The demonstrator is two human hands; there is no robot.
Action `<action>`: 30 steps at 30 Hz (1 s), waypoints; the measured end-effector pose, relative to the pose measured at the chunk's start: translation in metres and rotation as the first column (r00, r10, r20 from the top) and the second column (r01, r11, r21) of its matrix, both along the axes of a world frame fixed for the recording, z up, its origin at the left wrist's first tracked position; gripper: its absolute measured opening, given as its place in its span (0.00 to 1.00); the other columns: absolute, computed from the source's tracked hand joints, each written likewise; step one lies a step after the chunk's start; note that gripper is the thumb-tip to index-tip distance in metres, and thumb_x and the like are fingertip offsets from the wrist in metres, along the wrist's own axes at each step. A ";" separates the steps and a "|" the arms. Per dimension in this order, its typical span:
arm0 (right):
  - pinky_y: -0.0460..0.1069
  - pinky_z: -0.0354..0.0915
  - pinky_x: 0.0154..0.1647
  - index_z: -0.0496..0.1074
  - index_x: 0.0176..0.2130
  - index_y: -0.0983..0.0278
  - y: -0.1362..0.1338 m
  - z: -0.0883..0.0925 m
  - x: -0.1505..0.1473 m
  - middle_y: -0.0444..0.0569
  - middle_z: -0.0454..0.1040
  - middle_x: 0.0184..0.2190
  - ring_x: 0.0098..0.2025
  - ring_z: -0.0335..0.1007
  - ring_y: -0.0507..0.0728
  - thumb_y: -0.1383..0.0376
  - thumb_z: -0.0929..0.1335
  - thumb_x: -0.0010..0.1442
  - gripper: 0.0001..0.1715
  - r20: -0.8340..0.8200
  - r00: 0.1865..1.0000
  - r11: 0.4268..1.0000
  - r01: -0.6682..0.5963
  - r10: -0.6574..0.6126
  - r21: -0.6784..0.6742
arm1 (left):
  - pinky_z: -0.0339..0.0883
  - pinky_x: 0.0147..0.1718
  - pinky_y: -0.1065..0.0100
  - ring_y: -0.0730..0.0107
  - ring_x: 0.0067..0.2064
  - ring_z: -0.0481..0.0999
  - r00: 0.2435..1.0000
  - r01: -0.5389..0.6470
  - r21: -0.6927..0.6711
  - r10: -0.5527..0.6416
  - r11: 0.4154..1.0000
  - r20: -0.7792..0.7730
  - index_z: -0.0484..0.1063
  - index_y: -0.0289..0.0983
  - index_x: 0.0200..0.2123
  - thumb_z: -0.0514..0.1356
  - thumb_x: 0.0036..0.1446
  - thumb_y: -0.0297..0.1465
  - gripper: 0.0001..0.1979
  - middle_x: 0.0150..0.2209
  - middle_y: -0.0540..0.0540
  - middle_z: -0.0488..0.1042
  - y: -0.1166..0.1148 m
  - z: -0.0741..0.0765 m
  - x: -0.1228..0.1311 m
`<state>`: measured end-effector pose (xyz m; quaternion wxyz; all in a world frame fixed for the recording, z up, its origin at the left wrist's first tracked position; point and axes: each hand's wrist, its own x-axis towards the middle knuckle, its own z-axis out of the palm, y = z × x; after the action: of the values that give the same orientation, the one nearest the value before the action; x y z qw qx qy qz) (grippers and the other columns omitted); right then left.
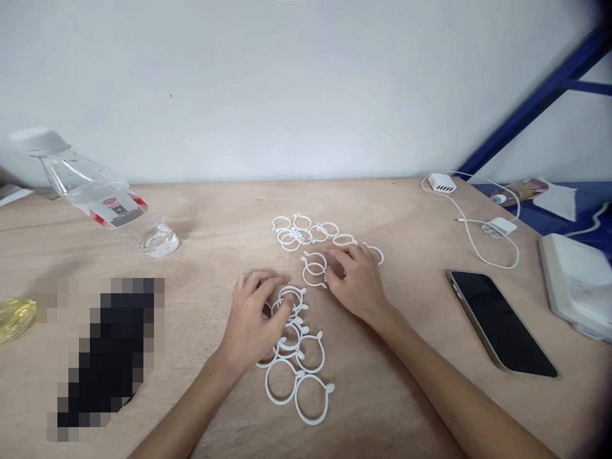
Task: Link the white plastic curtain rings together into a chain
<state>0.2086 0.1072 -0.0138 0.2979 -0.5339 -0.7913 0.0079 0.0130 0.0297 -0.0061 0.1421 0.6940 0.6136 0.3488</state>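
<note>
Several white plastic rings with small rounded tabs lie on the wooden table in two loose groups. Over the nearer group of rings rests my left hand, its fingers spread and bent, with the thumb touching the upper rings. That hand partly covers some of them. My right hand lies palm down with fingers apart, beside a pair of overlapping rings; its thumb side meets their right edge. Beyond its fingertips is the farther group of rings, and one ring is partly hidden behind the hand.
A clear bottle with a white cap stands at the left, near a pixelated dark patch and a yellowish transparent object. At the right are a phone, a white charger with cable, and a white device.
</note>
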 end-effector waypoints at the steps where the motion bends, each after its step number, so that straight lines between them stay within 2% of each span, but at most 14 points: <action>1: 0.58 0.59 0.47 0.77 0.42 0.60 -0.001 0.000 -0.001 0.51 0.73 0.38 0.43 0.64 0.63 0.70 0.67 0.52 0.17 0.029 0.999 1.000 -0.014 0.015 -0.012 | 0.63 0.50 0.54 0.58 0.49 0.68 1.000 0.002 -0.001 -0.002 1.000 -0.003 0.75 0.41 0.44 0.59 0.58 0.33 0.11 0.44 0.44 0.73 0.000 0.000 0.000; 6: 0.57 0.58 0.48 0.78 0.40 0.56 -0.005 0.002 -0.005 0.49 0.72 0.37 0.43 0.63 0.60 0.67 0.67 0.58 0.12 0.064 0.991 0.993 -0.115 0.116 -0.033 | 0.62 0.51 0.54 0.58 0.49 0.67 1.000 0.019 -0.013 -0.020 1.000 -0.015 0.75 0.42 0.45 0.58 0.58 0.32 0.11 0.46 0.44 0.72 -0.001 0.000 -0.001; 9: 0.57 0.57 0.49 0.78 0.38 0.57 -0.006 0.002 -0.006 0.49 0.72 0.37 0.43 0.62 0.60 0.65 0.67 0.60 0.09 0.047 0.990 0.991 -0.131 0.132 -0.023 | 0.61 0.51 0.54 0.58 0.49 0.67 1.000 0.027 -0.005 -0.027 1.000 -0.017 0.75 0.43 0.45 0.58 0.58 0.32 0.12 0.46 0.45 0.72 -0.001 0.001 -0.001; 15: 0.57 0.52 0.51 0.77 0.41 0.55 -0.009 0.003 -0.006 0.49 0.71 0.41 0.46 0.60 0.59 0.71 0.65 0.59 0.15 0.098 0.964 0.969 -0.248 0.248 -0.008 | 0.61 0.51 0.56 0.59 0.49 0.67 0.998 0.055 0.006 -0.054 0.998 -0.013 0.76 0.43 0.43 0.57 0.59 0.32 0.11 0.46 0.45 0.72 -0.002 0.001 -0.001; 18: 0.56 0.52 0.48 0.77 0.38 0.57 -0.010 0.005 -0.005 0.49 0.71 0.40 0.46 0.60 0.60 0.71 0.66 0.57 0.12 0.098 0.957 0.961 -0.275 0.274 -0.003 | 0.61 0.50 0.56 0.58 0.49 0.67 0.999 0.031 -0.017 -0.031 0.999 -0.015 0.77 0.44 0.42 0.56 0.61 0.35 0.11 0.45 0.45 0.73 -0.001 0.002 -0.001; 23: 0.56 0.52 0.47 0.76 0.36 0.61 -0.010 0.004 -0.006 0.50 0.71 0.37 0.46 0.60 0.60 0.68 0.68 0.57 0.07 0.060 0.962 0.963 -0.269 0.268 0.011 | 0.58 0.50 0.54 0.56 0.48 0.67 0.987 0.037 -0.051 -0.044 0.998 -0.153 0.77 0.44 0.41 0.59 0.57 0.37 0.11 0.45 0.46 0.74 0.009 0.017 0.008; 25: 0.56 0.53 0.47 0.76 0.36 0.61 -0.010 0.003 -0.006 0.50 0.71 0.37 0.46 0.60 0.60 0.67 0.67 0.58 0.06 0.044 0.962 0.963 -0.269 0.268 0.021 | 0.57 0.49 0.53 0.55 0.48 0.66 0.970 0.063 -0.110 -0.087 0.992 -0.229 0.76 0.45 0.43 0.61 0.55 0.37 0.12 0.45 0.47 0.75 0.017 0.025 0.012; 30: 0.56 0.53 0.47 0.74 0.33 0.63 -0.008 0.000 -0.005 0.50 0.73 0.37 0.46 0.60 0.60 0.67 0.67 0.61 0.06 0.025 0.957 0.956 -0.289 0.288 0.052 | 0.55 0.48 0.53 0.56 0.45 0.68 0.937 0.128 -0.234 -0.195 0.964 -0.292 0.77 0.44 0.37 0.58 0.58 0.36 0.08 0.43 0.49 0.78 0.036 0.036 0.013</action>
<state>0.2040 0.0992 -0.0135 0.3014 -0.4045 -0.8631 0.0247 0.0260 0.0661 0.0295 0.1446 0.7695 0.6026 0.1546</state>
